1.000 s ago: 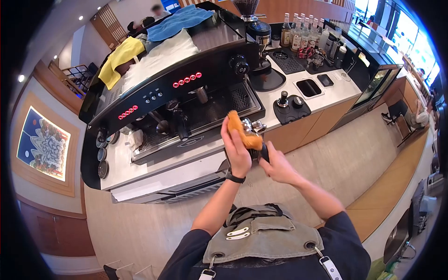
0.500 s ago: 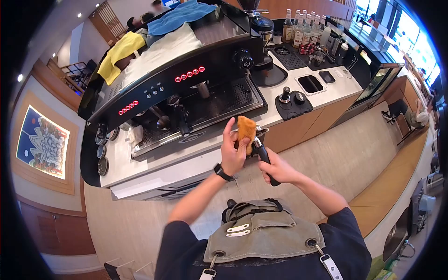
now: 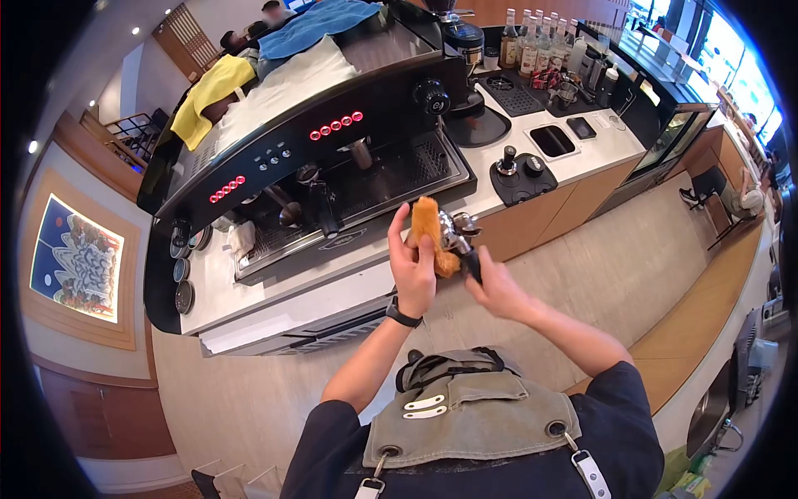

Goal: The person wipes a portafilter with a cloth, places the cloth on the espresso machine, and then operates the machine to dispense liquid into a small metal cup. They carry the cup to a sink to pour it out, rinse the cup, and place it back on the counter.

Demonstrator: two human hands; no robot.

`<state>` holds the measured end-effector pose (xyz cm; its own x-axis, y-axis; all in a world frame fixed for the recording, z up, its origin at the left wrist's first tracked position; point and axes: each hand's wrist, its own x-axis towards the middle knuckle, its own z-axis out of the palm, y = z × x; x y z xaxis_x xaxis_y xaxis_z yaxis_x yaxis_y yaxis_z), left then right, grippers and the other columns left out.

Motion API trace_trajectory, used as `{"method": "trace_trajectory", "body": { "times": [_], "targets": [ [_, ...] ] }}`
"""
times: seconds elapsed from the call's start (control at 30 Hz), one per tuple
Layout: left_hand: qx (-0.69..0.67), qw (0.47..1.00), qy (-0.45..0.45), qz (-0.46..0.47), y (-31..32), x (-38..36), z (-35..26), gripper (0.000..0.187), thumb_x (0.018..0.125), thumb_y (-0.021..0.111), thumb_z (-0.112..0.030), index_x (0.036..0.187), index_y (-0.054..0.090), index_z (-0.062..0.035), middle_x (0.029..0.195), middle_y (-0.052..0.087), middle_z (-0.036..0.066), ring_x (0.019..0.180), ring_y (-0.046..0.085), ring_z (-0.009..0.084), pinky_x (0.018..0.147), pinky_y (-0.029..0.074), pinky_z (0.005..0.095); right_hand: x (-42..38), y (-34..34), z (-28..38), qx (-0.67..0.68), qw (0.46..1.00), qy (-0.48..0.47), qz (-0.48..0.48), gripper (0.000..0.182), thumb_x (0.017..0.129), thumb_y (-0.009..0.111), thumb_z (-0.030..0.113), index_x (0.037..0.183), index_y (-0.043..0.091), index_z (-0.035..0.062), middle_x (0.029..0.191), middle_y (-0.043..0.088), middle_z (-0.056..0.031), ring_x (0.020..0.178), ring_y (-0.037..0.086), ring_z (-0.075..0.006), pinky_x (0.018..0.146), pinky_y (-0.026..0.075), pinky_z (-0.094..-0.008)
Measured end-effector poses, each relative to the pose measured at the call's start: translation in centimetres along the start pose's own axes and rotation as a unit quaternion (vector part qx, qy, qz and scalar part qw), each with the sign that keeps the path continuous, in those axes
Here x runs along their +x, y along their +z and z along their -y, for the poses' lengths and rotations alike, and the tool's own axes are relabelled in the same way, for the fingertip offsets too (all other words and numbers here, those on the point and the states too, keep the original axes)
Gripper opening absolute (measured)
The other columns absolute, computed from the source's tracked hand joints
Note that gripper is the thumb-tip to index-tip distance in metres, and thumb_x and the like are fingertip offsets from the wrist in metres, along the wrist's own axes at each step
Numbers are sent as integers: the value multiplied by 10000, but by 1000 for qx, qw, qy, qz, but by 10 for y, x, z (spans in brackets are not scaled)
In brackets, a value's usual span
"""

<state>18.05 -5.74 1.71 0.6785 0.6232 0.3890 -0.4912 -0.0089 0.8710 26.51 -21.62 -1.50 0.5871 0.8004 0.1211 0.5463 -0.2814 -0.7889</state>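
My left hand, with a dark watch on its wrist, grips an orange-brown cloth. The cloth lies against the metal head of a portafilter, whose spouts face right. My right hand is closed around the portafilter's black handle. Both hands are in front of the espresso machine, over the counter's front edge. A second portafilter is locked into the machine. The basket's inside is hidden by the cloth.
Right of the machine, a tamper stands on a black mat. Syrup bottles and a sunken bin are farther back. Blue, white and yellow cloths lie on the machine. Dark round dishes sit at the left counter end.
The portafilter has turned, so its metal head and spouts now show more beside the cloth. My left hand has tilted more upright, and my right hand has moved slightly upward.
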Motion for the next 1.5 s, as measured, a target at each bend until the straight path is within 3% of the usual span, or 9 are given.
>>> {"method": "trace_trajectory", "body": {
  "times": [0.17, 0.4, 0.5, 0.67, 0.73, 0.83, 1.0, 1.17, 1.5],
  "targets": [
    [-199, 876, -429, 99, -34, 54, -16, 393, 1098, 517, -204, 1431, 501, 4, 1285, 676, 134, 1090, 698, 194, 952, 582, 335, 32, -48, -47, -294, 938, -181, -8, 329, 921, 668, 167, 1162, 480, 46, 1009, 683, -202, 744, 701, -405, 609, 556, -513],
    [-53, 992, -77, -84, 16, 29, -36, 402, 1101, 528, -237, 1417, 479, 7, 1240, 665, 138, 1091, 674, 167, 934, 566, 325, 19, -22, 8, -154, 982, -97, -44, 327, 901, 615, 35, 1184, 454, 1, 836, 660, -224, 741, 688, -396, 612, 562, -465],
    [58, 993, 89, -52, 5, -1, -10, 496, 1083, 567, -241, 1482, 389, -5, 1317, 607, 148, 1119, 647, 185, 926, 553, 322, 3, 0, 25, 106, 994, -1, 36, 328, 948, 663, 156, 1150, 442, 22, 859, 669, -156, 644, 684, -246, 524, 517, -385],
    [362, 860, 304, 192, -80, 1, 49, 699, 919, 762, -43, 1499, 371, -44, 1310, 622, 200, 1120, 661, 268, 979, 540, 425, -21, -21, 53, 613, 739, 182, 213, 232, 995, 635, 122, 1094, 433, 64, 758, 527, -32, 518, 535, -116, 463, 437, -304],
    [389, 781, 364, 325, -97, 26, 14, 655, 802, 808, 41, 1367, 488, -49, 1200, 694, 179, 1108, 684, 404, 1029, 524, 473, -27, -35, 48, 635, 690, 242, 248, 183, 1002, 611, 84, 1063, 439, 84, 753, 465, 0, 487, 475, -96, 445, 416, -278],
    [384, 726, 387, 419, -106, 48, -9, 653, 792, 802, 49, 1366, 506, -47, 1228, 708, 155, 1135, 694, 340, 1014, 531, 460, -31, -38, 35, 667, 615, 282, 311, 162, 1003, 602, 80, 1043, 445, 93, 763, 477, -1, 501, 477, -92, 438, 411, -273],
    [358, 852, 268, 273, -94, 17, 24, 724, 797, 783, 71, 1437, 460, -31, 1225, 714, 162, 1170, 685, 313, 1031, 528, 421, -24, -16, 56, 506, 812, 203, 209, 167, 1000, 568, 94, 1056, 412, 69, 684, 515, -35, 499, 524, -130, 455, 450, -315],
    [4, 996, -90, 26, -26, -20, 17, 702, 1025, 662, -77, 1589, 247, -22, 1194, 719, 104, 1115, 668, 143, 1002, 511, 302, -13, 18, 27, 182, 975, 111, 61, 247, 989, 567, 137, 1102, 384, 15, 668, 600, -169, 551, 634, -313, 529, 498, -445],
    [10, 988, -92, 120, -17, -5, -9, 804, 1025, 668, -136, 1647, 169, -33, 1537, 457, 115, 1363, 504, 188, 1130, 413, 352, -9, 0, 11, -58, 997, 48, -32, 353, 950, 620, 149, 1156, 391, -25, 795, 637, -318, 793, 637, -543, 678, 479, -605]
  ]
}}
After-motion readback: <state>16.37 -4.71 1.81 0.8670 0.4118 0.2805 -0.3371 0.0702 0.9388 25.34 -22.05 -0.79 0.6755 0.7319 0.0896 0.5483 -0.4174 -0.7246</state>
